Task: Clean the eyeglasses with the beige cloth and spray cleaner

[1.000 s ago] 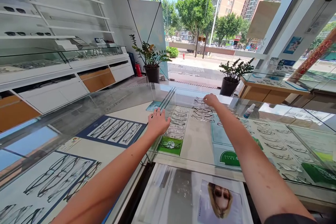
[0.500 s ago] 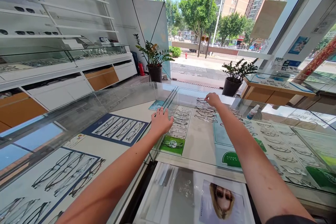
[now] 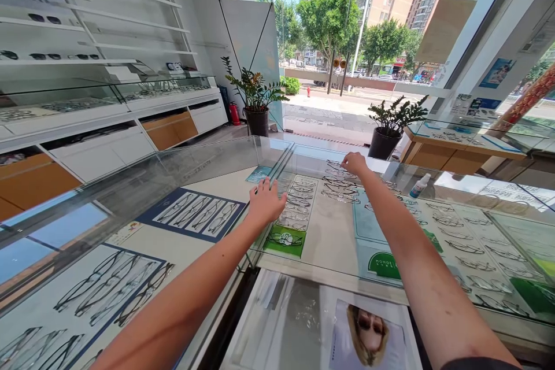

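The left hand (image 3: 266,201) lies palm-down at the glass worktop (image 3: 327,254), fingers spread and holding nothing visible, while the right hand (image 3: 355,163) has curled fingers at the farthest eyeglasses (image 3: 333,162), though whether they grip cannot be told. Several dark-rimmed eyeglasses (image 3: 340,183) already lie in 1 close column nearer the person, so much of the lining-up looks done; the farthest pair seems left to settle, anything beyond that being unclear.

Glass top (image 3: 323,237) open between left hand (image 3: 266,202) and eyeglasses (image 3: 340,184), seemingly atop it; spray bottle (image 3: 419,186) beside right forearm (image 3: 403,231).
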### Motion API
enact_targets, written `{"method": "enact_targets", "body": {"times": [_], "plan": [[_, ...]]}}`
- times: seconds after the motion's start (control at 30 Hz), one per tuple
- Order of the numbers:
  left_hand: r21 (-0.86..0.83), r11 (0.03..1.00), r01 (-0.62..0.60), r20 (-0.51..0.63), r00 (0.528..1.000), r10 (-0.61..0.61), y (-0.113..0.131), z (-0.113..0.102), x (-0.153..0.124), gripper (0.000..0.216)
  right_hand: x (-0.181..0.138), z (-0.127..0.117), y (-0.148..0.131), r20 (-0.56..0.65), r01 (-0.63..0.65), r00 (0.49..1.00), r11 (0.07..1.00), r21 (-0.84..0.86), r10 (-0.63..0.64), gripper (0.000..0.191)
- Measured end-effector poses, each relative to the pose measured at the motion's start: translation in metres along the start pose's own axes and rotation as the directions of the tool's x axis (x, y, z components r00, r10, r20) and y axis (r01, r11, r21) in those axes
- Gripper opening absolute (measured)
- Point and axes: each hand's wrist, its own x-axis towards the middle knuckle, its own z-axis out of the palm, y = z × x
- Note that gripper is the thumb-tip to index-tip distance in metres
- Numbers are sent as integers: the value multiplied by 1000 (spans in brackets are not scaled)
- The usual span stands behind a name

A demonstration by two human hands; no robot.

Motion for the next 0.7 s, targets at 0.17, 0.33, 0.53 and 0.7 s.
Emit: {"method": "enact_targets", "body": {"times": [0.17,0.33,0.53,0.7], "plan": [[2,1000,10,14,1000,-10,1,-2,-1,78,-14,-6,-8,-32,-8,999,999,42,9,20],[-7,1000,8,9,1000,-8,1,-1,1,78,-42,-40,-37,-169,34,985,994,104,-16,23],[-17,1000,-2,14,1000,2,0,3,3,81,-147,-87,-117,-335,374,896,902,214,-292,30],[-12,1000,2,-9,1000,-2,1,5,4,79,-296,-98,-168,-47,677,729,708,203,-683,58]]}}
